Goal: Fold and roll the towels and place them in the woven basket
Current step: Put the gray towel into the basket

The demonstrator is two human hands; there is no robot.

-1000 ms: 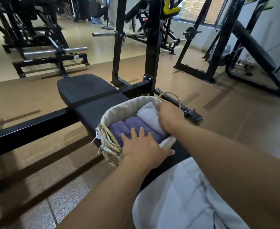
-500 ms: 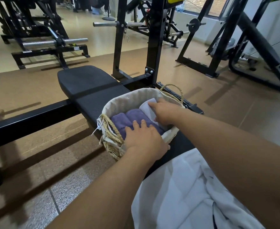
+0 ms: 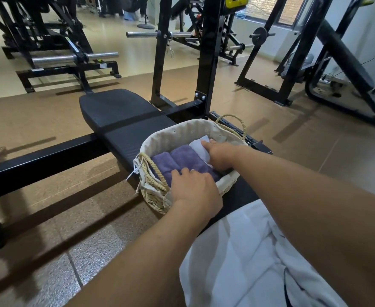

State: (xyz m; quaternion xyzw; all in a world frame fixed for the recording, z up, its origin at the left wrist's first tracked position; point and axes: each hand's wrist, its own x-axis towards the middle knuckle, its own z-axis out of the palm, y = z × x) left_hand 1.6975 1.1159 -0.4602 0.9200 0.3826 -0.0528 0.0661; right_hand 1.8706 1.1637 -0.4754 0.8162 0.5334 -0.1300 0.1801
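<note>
On the black bench point(image 3: 124, 120) sits the basket point(image 3: 182, 131), oval, woven of pale straw, lined with cream cloth, with looped rope handles at both ends; inside lie two plush purple rolls point(image 3: 173, 159) side by side, and a smooth white towel point(image 3: 201, 147) tucked against the far right wall; the left hand point(image 3: 195, 191) lies over the near rim, fingers spread flat and pressing on the purple rolls, gripping nothing; the right hand point(image 3: 221, 155) reaches in, fingers pushing down on the white towel, though whether they curl round it I cannot tell; the bench pad is textured, with a seam across it; white crumpled cloth point(image 3: 248, 258) lies nearest the camera; black steel racks point(image 3: 208, 63) and chrome bars point(image 3: 75, 58) stand behind on a tan floor point(image 3: 38, 120).
</note>
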